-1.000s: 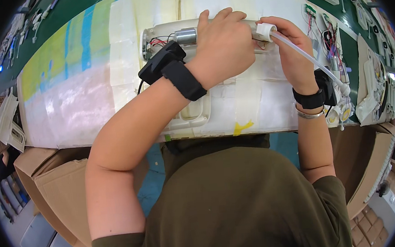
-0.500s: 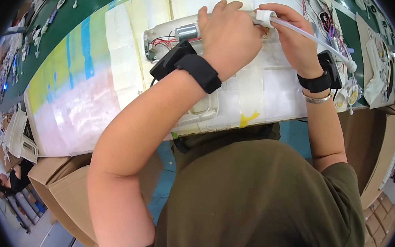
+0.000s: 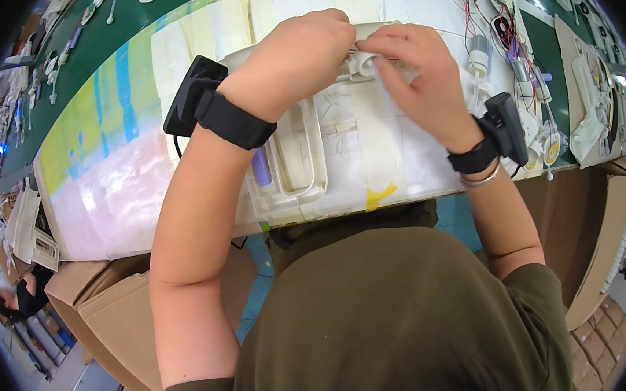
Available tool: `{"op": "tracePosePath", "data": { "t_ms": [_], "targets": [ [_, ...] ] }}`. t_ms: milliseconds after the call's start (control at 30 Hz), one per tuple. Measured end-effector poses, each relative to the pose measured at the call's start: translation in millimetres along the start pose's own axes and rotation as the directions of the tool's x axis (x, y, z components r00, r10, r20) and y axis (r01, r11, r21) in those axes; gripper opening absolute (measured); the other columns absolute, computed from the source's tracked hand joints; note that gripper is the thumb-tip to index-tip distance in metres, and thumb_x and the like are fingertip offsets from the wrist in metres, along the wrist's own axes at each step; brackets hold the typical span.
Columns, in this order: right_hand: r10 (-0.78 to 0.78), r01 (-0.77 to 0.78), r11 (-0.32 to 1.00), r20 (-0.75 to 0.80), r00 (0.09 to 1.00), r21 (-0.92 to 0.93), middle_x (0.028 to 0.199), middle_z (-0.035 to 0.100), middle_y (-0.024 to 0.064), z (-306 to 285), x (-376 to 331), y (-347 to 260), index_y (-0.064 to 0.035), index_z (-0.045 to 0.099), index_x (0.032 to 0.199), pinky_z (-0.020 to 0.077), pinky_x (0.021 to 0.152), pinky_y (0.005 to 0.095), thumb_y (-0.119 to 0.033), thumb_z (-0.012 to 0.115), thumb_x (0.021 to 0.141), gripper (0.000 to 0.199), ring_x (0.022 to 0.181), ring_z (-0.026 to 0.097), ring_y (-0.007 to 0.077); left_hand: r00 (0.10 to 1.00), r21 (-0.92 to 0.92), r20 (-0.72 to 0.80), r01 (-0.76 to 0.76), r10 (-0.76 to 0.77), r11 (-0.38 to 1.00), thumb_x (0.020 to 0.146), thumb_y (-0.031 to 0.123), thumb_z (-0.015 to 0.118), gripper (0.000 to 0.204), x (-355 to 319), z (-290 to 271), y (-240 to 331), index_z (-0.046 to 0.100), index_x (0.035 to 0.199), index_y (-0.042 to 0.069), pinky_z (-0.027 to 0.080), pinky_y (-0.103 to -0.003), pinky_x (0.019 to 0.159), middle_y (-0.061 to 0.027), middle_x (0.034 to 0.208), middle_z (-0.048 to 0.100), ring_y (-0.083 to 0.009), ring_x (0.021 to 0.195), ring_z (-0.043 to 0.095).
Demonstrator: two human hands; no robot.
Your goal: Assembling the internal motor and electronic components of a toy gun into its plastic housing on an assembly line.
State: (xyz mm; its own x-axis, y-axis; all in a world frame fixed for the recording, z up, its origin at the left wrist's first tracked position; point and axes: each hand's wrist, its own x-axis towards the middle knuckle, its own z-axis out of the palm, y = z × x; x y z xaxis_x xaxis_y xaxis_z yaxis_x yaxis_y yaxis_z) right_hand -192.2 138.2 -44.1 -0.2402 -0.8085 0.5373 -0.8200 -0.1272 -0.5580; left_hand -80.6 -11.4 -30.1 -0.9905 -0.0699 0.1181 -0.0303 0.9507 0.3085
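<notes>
Now my left hand (image 3: pixel 302 60) lies curled over the top of the white plastic housing (image 3: pixel 303 159) on the table (image 3: pixel 127 173). Just beside it, my right hand (image 3: pixel 417 70) pinches a small white fitting (image 3: pixel 363 63) at the housing's upper edge.

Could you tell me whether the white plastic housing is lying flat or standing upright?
Flat: the white plastic housing lies on the bench under both hands.

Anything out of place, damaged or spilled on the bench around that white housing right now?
Nothing stands out. Both hands, left hand and right hand, meet over a small white fitting on the white plastic housing, which lies flat on the taped bench mat. Wired parts lie at the right. No spill or breakage shows.
</notes>
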Motion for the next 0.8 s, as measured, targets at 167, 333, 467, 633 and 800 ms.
{"op": "tracePosePath", "data": {
  "t_ms": [167, 333, 467, 633, 800],
  "targets": [
    [-0.250, 0.187, 0.899, -0.113, 0.962, -0.395, 0.081, 0.056, -0.0004, 13, -20, -4, -0.0100, 0.063, 0.087, 0.0387, 0.069, 0.0314, -0.001, 0.062, 0.066, 0.022, 0.078, 0.052, 0.0204, 0.997, -0.064, -0.072, 0.001, -0.006, 0.998, 0.078, 0.006, 0.056, 0.008, -3, 3, 5, 0.053, 0.078, -0.001, 0.046, -0.039, 0.066, -0.0113, 0.089, 0.055, -0.0338, 0.076, 0.055],
    [-0.246, 0.235, 0.841, 0.042, 0.968, -0.488, 0.083, 0.056, 0.0023, 14, -19, -8, -0.0060, 0.063, 0.093, 0.0388, 0.072, 0.0311, 0.002, 0.062, 0.066, 0.029, 0.079, 0.054, 0.0191, 0.999, -0.020, -0.044, 0.013, -0.014, 1.000, 0.078, 0.006, 0.056, 0.008, -2, 1, 3, 0.054, 0.081, 0.000, 0.047, -0.038, 0.068, -0.0111, 0.094, 0.056, -0.0337, 0.079, 0.055],
    [-0.215, 0.228, 0.844, 0.083, 0.973, -0.485, 0.087, 0.055, 0.0054, 10, -23, -14, -0.0055, 0.060, 0.099, 0.0400, 0.078, 0.0344, -0.001, 0.060, 0.067, 0.032, 0.084, 0.053, 0.0229, 0.997, -0.053, -0.071, -0.046, 0.043, 0.998, 0.077, 0.006, 0.059, 0.019, -20, -18, 2, 0.056, 0.095, 0.000, 0.047, -0.036, 0.079, -0.0146, 0.107, 0.057, -0.0356, 0.092, 0.055],
    [-0.032, 0.057, 0.983, 0.142, 0.989, -0.177, 0.092, 0.057, 0.0095, -18, 1, -39, -0.0044, 0.059, 0.101, 0.0420, 0.079, 0.0384, 0.001, 0.061, 0.070, 0.031, 0.087, 0.054, 0.0277, 0.906, -0.215, -0.375, 0.120, -0.195, 0.969, 0.074, 0.008, 0.064, 0.032, -83, -56, -12, 0.056, 0.104, 0.000, 0.045, -0.037, 0.084, -0.0172, 0.111, 0.056, -0.0345, 0.098, 0.054],
    [-0.106, 0.125, 0.991, 0.278, 0.955, -0.051, 0.092, 0.056, 0.0101, 22, 47, -29, -0.0038, 0.059, 0.097, 0.0440, 0.078, 0.0341, -0.006, 0.063, 0.074, 0.024, 0.089, 0.052, 0.0271, 0.945, -0.088, -0.292, 0.129, -0.150, 0.988, 0.070, 0.010, 0.067, 0.028, -85, -32, -11, 0.059, 0.095, -0.001, 0.045, -0.038, 0.085, -0.0175, 0.107, 0.057, -0.0328, 0.098, 0.054]
  ]
}}
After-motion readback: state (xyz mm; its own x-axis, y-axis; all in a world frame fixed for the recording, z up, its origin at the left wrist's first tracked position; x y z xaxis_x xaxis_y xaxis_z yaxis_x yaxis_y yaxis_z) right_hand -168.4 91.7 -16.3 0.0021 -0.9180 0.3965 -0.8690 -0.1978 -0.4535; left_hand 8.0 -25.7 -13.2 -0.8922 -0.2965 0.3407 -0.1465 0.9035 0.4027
